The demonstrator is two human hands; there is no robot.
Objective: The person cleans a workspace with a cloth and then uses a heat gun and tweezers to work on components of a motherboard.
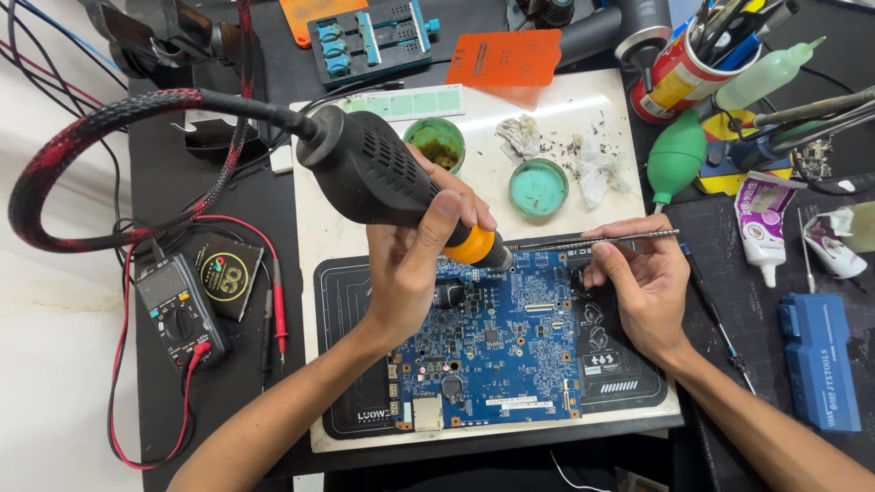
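Matt black plastic on the hot air tool (374,173), with a shiny orange ring. Woven cloth sleeve around its hose (73,137). Thin shiny metal tweezers (592,239). Smooth blue circuit board (492,346) with tiny shiny bits. Matt black rubbery mat (351,301). Crumpled white paper tissue (597,169).

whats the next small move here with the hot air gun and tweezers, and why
Probably bring the tweezers tips a little left, to the spot under the nozzle. The left hand holds the hot air gun with its nozzle right over the upper edge of the blue board, while the right hand holds the tweezers level, tips just beside the nozzle but seemingly not gripping any part.
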